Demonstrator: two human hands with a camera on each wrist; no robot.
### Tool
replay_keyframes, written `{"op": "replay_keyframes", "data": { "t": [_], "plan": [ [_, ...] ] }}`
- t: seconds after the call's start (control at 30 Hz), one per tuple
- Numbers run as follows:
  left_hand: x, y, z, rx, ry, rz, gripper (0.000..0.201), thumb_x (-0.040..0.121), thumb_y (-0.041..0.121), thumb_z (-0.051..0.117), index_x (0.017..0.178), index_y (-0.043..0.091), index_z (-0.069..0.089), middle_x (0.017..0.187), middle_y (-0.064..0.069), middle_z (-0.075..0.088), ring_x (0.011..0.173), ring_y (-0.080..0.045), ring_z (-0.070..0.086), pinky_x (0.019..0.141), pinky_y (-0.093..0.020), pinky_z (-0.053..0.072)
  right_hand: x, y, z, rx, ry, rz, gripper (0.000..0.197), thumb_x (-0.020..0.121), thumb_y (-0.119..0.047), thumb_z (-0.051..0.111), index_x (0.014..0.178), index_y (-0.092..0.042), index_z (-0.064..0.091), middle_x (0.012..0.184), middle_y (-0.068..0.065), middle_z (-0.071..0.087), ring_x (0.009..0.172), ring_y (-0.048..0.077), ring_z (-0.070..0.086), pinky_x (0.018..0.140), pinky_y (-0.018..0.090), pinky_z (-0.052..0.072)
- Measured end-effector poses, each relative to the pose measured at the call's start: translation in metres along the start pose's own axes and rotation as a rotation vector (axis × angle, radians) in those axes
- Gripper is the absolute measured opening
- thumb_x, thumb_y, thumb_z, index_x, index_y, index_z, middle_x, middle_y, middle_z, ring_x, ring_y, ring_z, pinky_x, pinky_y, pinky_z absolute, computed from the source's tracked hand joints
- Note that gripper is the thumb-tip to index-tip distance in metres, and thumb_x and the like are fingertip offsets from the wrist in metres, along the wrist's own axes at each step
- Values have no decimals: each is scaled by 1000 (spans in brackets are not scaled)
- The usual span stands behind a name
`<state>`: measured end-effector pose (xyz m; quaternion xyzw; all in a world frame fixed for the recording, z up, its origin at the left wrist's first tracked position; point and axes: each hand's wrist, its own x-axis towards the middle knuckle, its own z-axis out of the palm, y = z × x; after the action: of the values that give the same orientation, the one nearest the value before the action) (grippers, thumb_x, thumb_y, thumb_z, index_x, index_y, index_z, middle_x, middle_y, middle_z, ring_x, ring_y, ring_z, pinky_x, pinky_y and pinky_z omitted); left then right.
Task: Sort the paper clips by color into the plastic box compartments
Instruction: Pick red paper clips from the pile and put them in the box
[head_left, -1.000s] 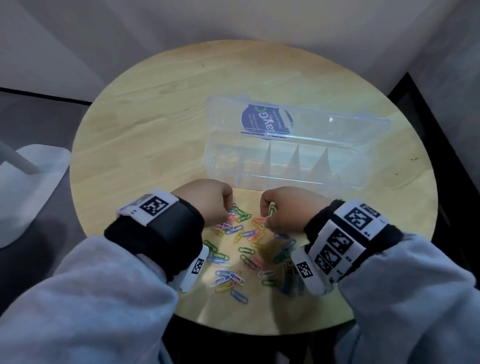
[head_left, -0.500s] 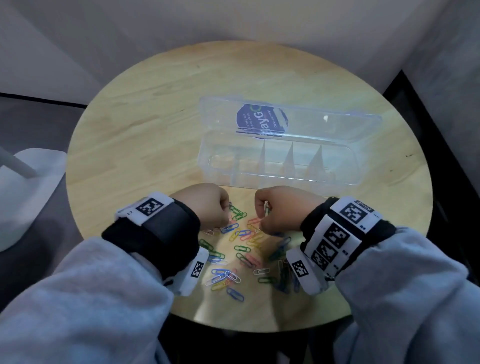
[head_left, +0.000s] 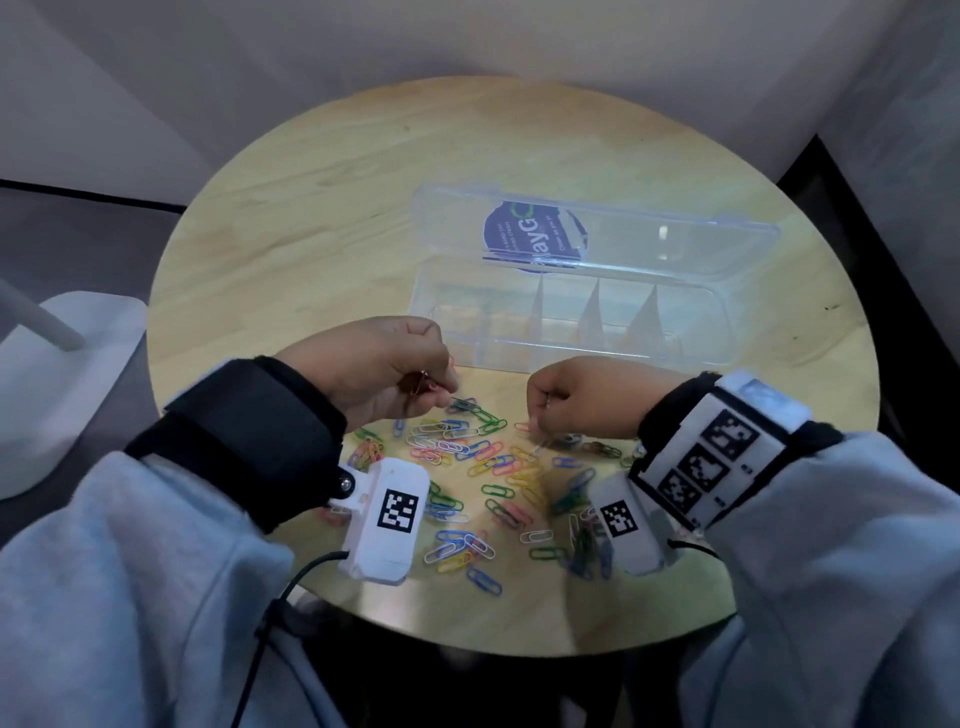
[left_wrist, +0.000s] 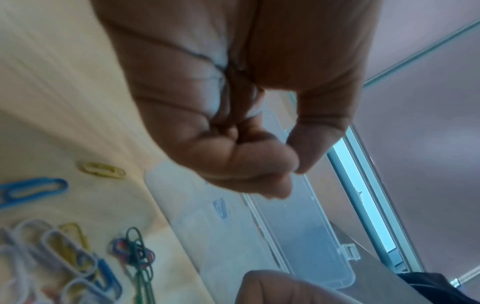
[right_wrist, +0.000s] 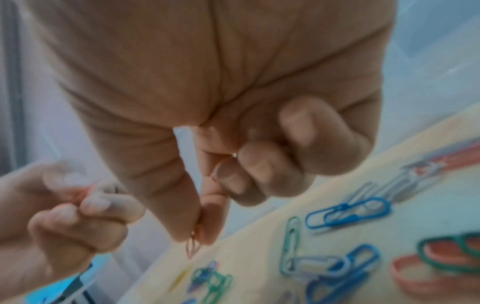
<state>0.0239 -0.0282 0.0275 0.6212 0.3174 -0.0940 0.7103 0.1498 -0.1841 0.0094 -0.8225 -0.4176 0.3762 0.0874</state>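
A loose pile of coloured paper clips (head_left: 467, 457) lies on the round wooden table (head_left: 311, 208) between my wrists. Behind it stands the clear plastic box (head_left: 571, 358), lid folded back, its compartments looking empty. My left hand (head_left: 439, 392) hovers over the pile's far left, fingers curled, pinching a red clip (head_left: 422, 385). My right hand (head_left: 540, 423) is low over the pile's right side. In the right wrist view its thumb and forefinger (right_wrist: 194, 234) pinch a reddish clip (right_wrist: 191, 246) just above the table, and its other fingers are curled.
The box's lid (head_left: 649, 239) carries a blue label and lies flat toward the wall. A white stand base (head_left: 57, 374) sits on the floor left of the table. Walls close in behind, and a dark gap runs along the right. Clips reach near the table's front edge.
Both hands have drawn apart. The left hand has rolled, showing a red clip in its fingers. The right hand has dipped to the pile's right side.
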Motion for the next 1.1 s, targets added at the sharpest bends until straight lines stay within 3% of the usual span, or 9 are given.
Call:
{"op": "replay_keyframes", "data": {
  "t": [0.13,0.27,0.37,0.47,0.63,0.73,0.83,0.93,1.1],
  "plan": [
    [-4,-1,0,-53,20,-7,37,87,-9,44,58,13,37,49,-3,59,38,-7,53,36,-10,42,-5,7,0,403,-23,60,23,85,-8,56,65,-16,48,51,-8,55,52,14,44,50,26,36],
    [-11,-2,-2,-91,-3,-5,33,80,-13,50,60,12,41,52,-6,59,39,-8,56,37,-11,44,-9,11,5,756,-39,87,34,86,5,48,58,-13,44,58,5,62,52,18,45,45,24,31],
    [-19,-1,-5,-162,-36,24,20,61,-7,52,57,12,47,54,-7,60,41,-10,57,38,-12,45,-12,5,8,967,-28,73,33,86,13,44,62,-10,42,56,9,61,43,14,50,36,18,38],
    [-23,-2,-7,-284,-76,36,13,58,-2,44,59,10,50,55,-9,59,42,-13,54,38,-13,43,-13,-1,12,1030,-11,41,30,85,18,40,75,-8,51,57,9,57,38,9,51,36,16,43],
    [-24,0,-7,-215,-53,-16,2,61,14,52,63,14,51,52,-2,48,39,-9,39,37,-13,28,-12,-10,13,926,-57,63,36,85,15,32,75,-6,59,61,7,50,44,12,51,39,17,44],
    [-17,-4,-5,260,102,-14,20,75,19,64,63,17,48,54,3,38,45,-11,29,42,-17,18,-10,-16,13,850,-52,77,33,84,14,31,66,-8,49,65,9,47,48,14,48,37,18,39],
    [-15,-14,-3,961,189,31,17,79,27,65,67,20,55,58,7,49,53,-10,44,50,-21,30,-8,-21,11,513,-26,39,22,86,-3,52,68,-16,49,65,7,47,49,14,42,45,22,34],
    [-17,-19,3,1177,151,-7,6,76,24,65,76,25,59,61,7,53,57,-9,49,52,-20,32,-6,-27,9,61,8,-3,12,80,-25,68,75,-23,57,60,-8,45,52,9,41,52,22,34],
    [-12,-24,17,1350,125,6,13,82,16,59,87,28,60,64,10,44,57,-4,40,47,-21,25,1,-30,19,-166,-14,30,25,78,-23,69,102,-28,63,69,-10,44,69,14,51,66,28,43]
  ]
}}
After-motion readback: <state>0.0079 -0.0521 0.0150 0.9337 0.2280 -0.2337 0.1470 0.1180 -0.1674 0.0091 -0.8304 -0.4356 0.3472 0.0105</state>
